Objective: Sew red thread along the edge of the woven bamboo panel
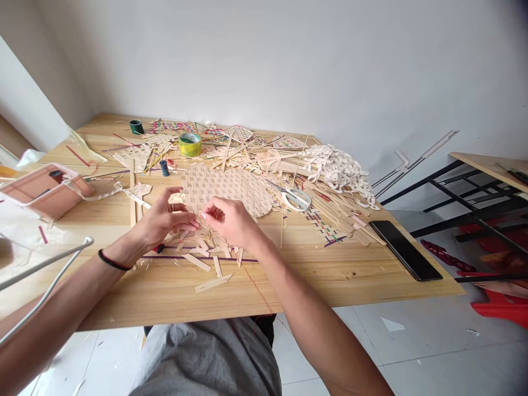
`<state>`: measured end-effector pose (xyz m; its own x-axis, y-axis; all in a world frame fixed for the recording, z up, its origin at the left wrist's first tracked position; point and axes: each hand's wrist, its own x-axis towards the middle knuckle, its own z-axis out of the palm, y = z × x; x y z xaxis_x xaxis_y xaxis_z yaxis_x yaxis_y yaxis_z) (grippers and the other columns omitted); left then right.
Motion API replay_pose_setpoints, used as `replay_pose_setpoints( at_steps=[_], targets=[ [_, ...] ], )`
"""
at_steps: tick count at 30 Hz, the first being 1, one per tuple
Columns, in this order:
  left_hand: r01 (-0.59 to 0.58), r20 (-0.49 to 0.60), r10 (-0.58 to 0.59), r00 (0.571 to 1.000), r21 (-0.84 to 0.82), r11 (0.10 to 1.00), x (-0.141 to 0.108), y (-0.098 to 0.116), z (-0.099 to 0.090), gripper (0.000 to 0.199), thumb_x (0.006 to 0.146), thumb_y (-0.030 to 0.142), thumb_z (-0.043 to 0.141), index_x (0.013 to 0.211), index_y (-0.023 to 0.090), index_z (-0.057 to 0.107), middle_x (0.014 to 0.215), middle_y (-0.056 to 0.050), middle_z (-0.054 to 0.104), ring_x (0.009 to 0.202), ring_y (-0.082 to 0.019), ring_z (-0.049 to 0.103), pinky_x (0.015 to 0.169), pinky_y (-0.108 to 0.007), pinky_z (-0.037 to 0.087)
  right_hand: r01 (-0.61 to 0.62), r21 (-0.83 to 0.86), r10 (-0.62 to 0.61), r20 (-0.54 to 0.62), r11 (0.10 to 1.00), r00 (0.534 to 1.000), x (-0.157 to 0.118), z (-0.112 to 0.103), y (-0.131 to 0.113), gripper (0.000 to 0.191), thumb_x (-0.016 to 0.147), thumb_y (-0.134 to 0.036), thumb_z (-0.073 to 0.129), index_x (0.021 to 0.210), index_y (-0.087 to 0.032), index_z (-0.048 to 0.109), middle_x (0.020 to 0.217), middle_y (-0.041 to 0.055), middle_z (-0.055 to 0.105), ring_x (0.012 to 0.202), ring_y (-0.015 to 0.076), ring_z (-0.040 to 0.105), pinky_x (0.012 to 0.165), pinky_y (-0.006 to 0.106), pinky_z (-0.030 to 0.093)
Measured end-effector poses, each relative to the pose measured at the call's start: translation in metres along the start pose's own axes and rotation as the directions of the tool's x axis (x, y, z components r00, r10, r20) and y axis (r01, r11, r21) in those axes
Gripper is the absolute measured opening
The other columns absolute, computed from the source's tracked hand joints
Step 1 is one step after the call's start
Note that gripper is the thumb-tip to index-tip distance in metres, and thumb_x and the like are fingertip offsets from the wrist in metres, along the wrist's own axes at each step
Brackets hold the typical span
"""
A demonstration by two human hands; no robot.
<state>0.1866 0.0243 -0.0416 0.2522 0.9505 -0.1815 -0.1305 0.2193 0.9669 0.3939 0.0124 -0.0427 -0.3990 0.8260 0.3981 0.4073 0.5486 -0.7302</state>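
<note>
Short flat strips (197,262) are scattered on the tabletop (289,291), nearer than the fingers. The left fingers (185,216) and the right fingers (211,207) are bent and brought close together at the near-left part of the woven mat (231,190), which is extended beyond them and to their right; whether anything is pinched by either cannot be told. Farther out, white-handled scissors (296,200) are located right of the fingers, and a yellow tape roll (190,147) is set beyond the mat.
</note>
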Motion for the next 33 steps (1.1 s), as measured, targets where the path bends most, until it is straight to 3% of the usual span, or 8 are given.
replay_pose_setpoints(
  at_steps=[8,15,22,27,33],
  targets=[
    [0.033,0.016,-0.033,0.999,0.01,0.999,-0.0004,-0.0011,0.0007,0.088,0.055,0.013,0.097,0.126,0.024,0.047,0.075,0.006,0.068,0.071,-0.023,0.077,0.074,-0.039,0.066,0.008,-0.029,-0.008,0.018,1.0,1.0,-0.0003,0.0034,0.0028,0.007,0.093,-0.011,0.064,0.088,-0.016,0.065,0.085,0.0012,0.07,0.075,0.0124,0.061,0.071,0.025,0.044],
    [-0.001,0.014,0.0,1.0,0.047,0.999,0.002,-0.0025,0.001,0.088,0.051,0.017,0.098,0.122,0.022,0.045,0.073,0.007,0.067,0.063,-0.02,0.074,0.064,-0.031,0.061,0.089,-0.071,-0.088,0.016,0.993,0.996,0.0,0.0031,0.0012,0.013,0.092,-0.007,0.063,0.082,-0.015,0.065,0.082,0.0009,0.067,0.074,0.0119,0.059,0.072,0.023,0.042],
    [0.004,0.005,-0.005,1.0,0.109,0.994,-0.0009,0.0003,0.0023,0.084,0.054,0.024,0.097,0.12,0.022,0.044,0.07,0.006,0.069,0.062,-0.022,0.074,0.064,-0.031,0.058,0.043,-0.062,-0.042,0.011,0.997,0.999,-0.0013,0.0057,0.0025,0.011,0.091,-0.011,0.063,0.081,-0.016,0.063,0.08,0.0008,0.066,0.071,0.0116,0.056,0.068,0.023,0.04],
    [0.051,0.073,-0.065,0.995,0.184,0.982,-0.0019,0.0002,0.0032,0.081,0.061,0.031,0.094,0.121,0.022,0.041,0.067,0.003,0.072,0.064,-0.022,0.074,0.065,-0.031,0.056,0.078,-0.08,-0.076,0.028,0.994,0.997,-0.0017,0.0045,0.0006,0.014,0.091,-0.01,0.061,0.079,-0.016,0.061,0.077,-0.0007,0.061,0.069,0.0112,0.053,0.068,0.024,0.039],
    [0.003,0.083,-0.019,0.996,0.195,0.981,-0.0016,-0.0031,0.0022,0.078,0.064,0.031,0.092,0.121,0.022,0.041,0.066,0.003,0.072,0.062,-0.02,0.071,0.062,-0.027,0.052,0.077,-0.118,-0.074,0.034,0.99,0.997,-0.0019,0.0051,0.0017,0.017,0.091,-0.007,0.06,0.077,-0.016,0.06,0.076,-0.0004,0.063,0.07,0.0116,0.055,0.069,0.024,0.039]
  ],
)
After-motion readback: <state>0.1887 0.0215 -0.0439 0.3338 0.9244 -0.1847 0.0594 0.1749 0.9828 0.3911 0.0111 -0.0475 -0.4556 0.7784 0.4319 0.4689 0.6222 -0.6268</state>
